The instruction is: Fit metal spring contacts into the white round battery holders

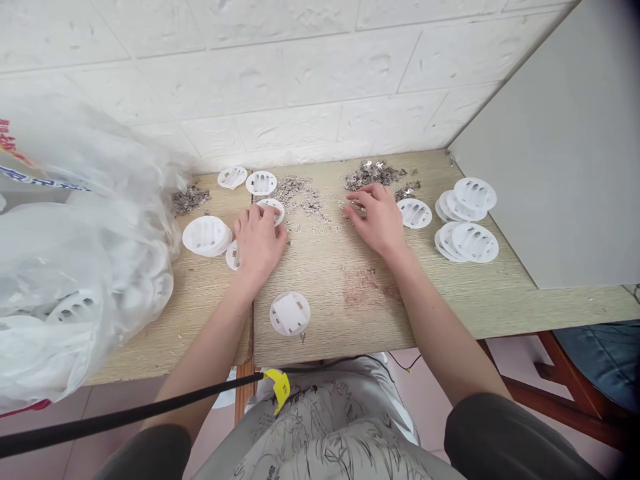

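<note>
My left hand (261,243) rests low over the table, its fingers bent and slightly apart on a white round plastic disc (273,204) with slots and small metal contacts. Its thumb stands away from the fingers. Another such disc (233,256) is partly hidden under that hand. My right hand (379,219) is at the near edge of a heap of small metal pieces (373,175), with thumb and index finger apart. Whether a tiny piece is under its fingertips cannot be seen. A disc (416,213) lies just right of it. Smaller metal bits (295,193) are scattered between the hands.
Stacked discs stand at the right (473,241) and left (206,235). One disc (290,313) lies near the front edge beside a small metal piece (303,338). A big plastic bag of discs (85,267) fills the left. A white wall and a grey panel (555,153) bound the table.
</note>
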Demonstrator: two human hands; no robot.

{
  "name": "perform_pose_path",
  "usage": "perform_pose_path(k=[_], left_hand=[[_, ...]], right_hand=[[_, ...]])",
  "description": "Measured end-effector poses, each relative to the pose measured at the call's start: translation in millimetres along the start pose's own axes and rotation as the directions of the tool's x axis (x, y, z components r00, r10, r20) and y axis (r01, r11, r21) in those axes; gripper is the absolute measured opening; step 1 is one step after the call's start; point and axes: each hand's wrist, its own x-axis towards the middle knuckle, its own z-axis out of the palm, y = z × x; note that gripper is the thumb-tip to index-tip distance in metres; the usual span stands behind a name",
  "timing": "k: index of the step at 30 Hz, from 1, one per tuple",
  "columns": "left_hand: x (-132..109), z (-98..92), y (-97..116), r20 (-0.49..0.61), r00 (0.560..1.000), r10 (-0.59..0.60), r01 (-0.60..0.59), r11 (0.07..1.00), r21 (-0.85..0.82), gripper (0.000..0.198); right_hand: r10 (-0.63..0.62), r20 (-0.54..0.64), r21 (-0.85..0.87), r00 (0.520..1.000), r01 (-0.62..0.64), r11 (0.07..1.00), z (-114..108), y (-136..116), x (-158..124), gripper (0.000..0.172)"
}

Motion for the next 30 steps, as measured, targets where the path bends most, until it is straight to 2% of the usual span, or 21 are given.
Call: perform_pose_path(k=[6, 13, 16, 19, 22, 25, 30], left_hand=[[0.6, -1.8, -0.6, 0.025, 0.998, 0.052, -0.052, 0.998, -0.030, 0.020], [1.3, -4.2, 3.6, -0.070, 0.994, 0.083, -0.088, 0.993, -0.078, 0.020], [1.1, -1.4, 4.7, -0.126, 0.981, 0.148, -0.164, 0.978, -0.128, 0.019], [1.5, 5.3, 4.3, -0.228, 0.938, 0.261, -0.307, 0.930, -0.200, 0.017], [1.8, 10.9, 4.7, -0.334, 0.867, 0.370, -0.459, 0.853, -0.247, 0.015], [1.2, 11.2, 7.6, -0.355, 0.802, 0.480, -0.579, 0.769, -0.271, 0.014], [-2.2, 8.6, 14.3, -0.367, 0.715, 0.595, -0.696, 0.656, -0.292, 0.015]], right_hand=[[-0.008, 0.070, 0.013, 0.997, 0.007, 1.000, 5.4, 2.1, 0.0, 0.022], [0.001, 0.125, 0.054, 0.992, -0.008, 0.998, 4.1, 2.1, 1.1, 0.022], [-0.024, 0.137, 0.073, 0.990, 0.014, 0.997, 1.8, 3.5, 1.3, 0.021], [-0.063, 0.146, 0.080, 0.987, 0.052, 0.995, 1.5, 6.0, 1.2, 0.021], [-0.061, 0.152, 0.082, 0.987, 0.048, 0.995, 2.3, 8.3, 1.4, 0.019], [-0.052, 0.152, 0.091, 0.987, 0.038, 0.995, 2.6, 9.6, 2.1, 0.020], [-0.048, 0.157, 0.087, 0.986, 0.035, 0.996, 2.8, 9.9, 2.6, 0.020]])
